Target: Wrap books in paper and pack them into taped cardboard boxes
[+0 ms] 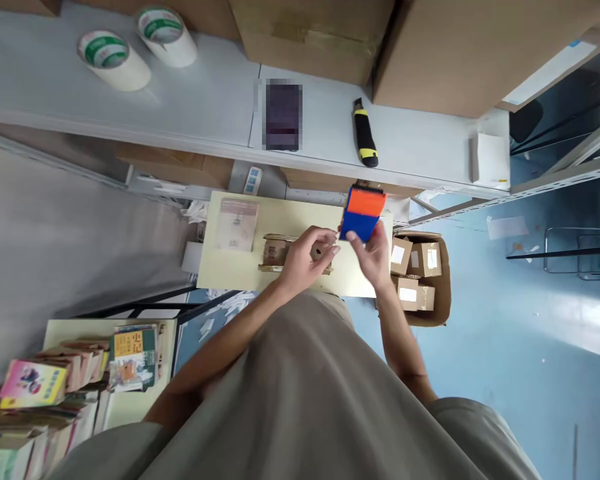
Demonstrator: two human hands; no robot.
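Observation:
My right hand grips a flat blue-and-orange pad with a black toothed edge along its top, like a small coil-bound notepad. The thumb presses on the blue part and the fingers are behind it. My left hand is just left of the pad, fingers curved, with a gap between thumb and forefinger; nothing shows in it. Beneath that hand lies a small opened cardboard box, partly covered, on the pale yellow table. A clear plastic bag or sheet rests at the table's left.
Two tape rolls, a pixelated dark rectangle, a yellow-and-black utility knife and large cartons occupy the grey shelf. Right of the table, an open carton holds several small boxes. Books are stacked at lower left.

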